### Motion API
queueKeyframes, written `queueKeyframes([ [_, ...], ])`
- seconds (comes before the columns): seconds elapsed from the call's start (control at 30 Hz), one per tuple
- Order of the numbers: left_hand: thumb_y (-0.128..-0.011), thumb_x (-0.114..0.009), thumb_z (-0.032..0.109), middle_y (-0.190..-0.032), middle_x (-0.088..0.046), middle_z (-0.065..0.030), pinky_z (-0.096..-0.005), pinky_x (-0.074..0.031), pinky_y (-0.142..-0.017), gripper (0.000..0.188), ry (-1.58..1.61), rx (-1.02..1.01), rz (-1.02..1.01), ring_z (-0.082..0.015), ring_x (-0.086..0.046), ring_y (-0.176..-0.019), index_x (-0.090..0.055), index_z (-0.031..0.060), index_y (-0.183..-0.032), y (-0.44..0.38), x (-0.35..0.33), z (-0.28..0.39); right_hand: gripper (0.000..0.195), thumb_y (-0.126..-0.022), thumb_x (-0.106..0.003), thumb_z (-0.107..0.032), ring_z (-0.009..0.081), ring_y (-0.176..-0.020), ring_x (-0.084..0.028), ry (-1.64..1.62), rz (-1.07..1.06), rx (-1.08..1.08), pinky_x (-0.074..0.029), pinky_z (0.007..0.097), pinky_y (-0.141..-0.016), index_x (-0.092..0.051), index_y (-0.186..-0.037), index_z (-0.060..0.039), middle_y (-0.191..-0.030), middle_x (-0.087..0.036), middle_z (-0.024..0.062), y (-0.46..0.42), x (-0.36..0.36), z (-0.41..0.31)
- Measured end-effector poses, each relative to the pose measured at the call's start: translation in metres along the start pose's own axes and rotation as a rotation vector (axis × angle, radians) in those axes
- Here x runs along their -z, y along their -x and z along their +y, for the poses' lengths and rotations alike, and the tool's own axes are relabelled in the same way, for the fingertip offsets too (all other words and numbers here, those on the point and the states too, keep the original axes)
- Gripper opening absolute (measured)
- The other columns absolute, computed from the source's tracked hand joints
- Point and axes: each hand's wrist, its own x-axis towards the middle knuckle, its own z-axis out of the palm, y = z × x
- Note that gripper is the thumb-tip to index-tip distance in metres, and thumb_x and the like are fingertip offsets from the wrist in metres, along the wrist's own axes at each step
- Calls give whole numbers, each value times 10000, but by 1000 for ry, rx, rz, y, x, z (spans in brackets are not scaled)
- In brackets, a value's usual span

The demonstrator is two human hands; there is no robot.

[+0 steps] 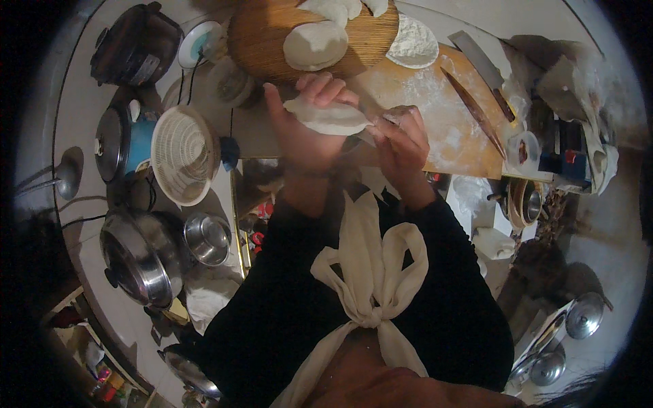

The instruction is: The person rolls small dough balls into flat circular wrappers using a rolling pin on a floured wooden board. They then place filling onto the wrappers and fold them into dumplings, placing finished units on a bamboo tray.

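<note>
A half-moon piece of folded dough [331, 118] lies across my left hand [308, 140], whose fingers curl over its far side. My right hand [405, 135] pinches the right-hand tip of this dough between thumb and fingers. Beyond my hands is a round wooden board [255, 46]. On its near half sit round dough wrappers [316, 48], seemingly stacked. Several folded dough pieces [331, 9] rest at the board's far edge. What the folded dough contains is hidden.
Right of the board are a dish of flour [413, 43], a floured wooden cutting board [433, 117], a tapered rolling pin [474, 109] and a cleaver [477, 58]. On the left stand a plastic colander [183, 153], a lidded steel pot [140, 260] and a steel bowl [206, 238].
</note>
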Motion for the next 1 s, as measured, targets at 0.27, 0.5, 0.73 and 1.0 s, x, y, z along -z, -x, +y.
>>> queueKeyframes([
  [0.27,-861,-617,577,-782,-434,15,-305,-340,-806,479,29,38,-71,-124,-426,-745,-466,123,-859,-2,2,4,218,-772,-725,15,307,-793,-600,-15,-68,-23,-490,379,-686,-668,-981,-4,-888,-641,142,7,-2,6],
  [0.5,-885,-565,590,-777,-431,13,-301,-335,-805,477,26,34,-83,-123,-428,-745,-444,129,-878,-2,-6,6,188,-779,-715,20,324,-799,-608,-86,-70,-56,-499,395,-702,-656,-957,7,-900,-645,144,0,-6,0],
  [0.73,-865,-620,557,-772,-436,20,-301,-338,-812,458,20,24,-90,-119,-435,-741,-452,132,-886,-2,-4,11,166,-785,-711,9,320,-820,-622,-99,-94,-68,-509,388,-718,-659,-943,7,-916,-656,145,4,-12,7],
  [1.0,-906,-439,630,-747,-439,-6,-340,-358,-793,517,-47,-47,90,-158,-449,-700,-475,118,-843,-3,-9,17,411,-765,-750,-19,309,-997,-643,-220,-286,-261,-510,383,-869,-622,-1155,-7,-1067,-663,159,-2,-15,13],
])
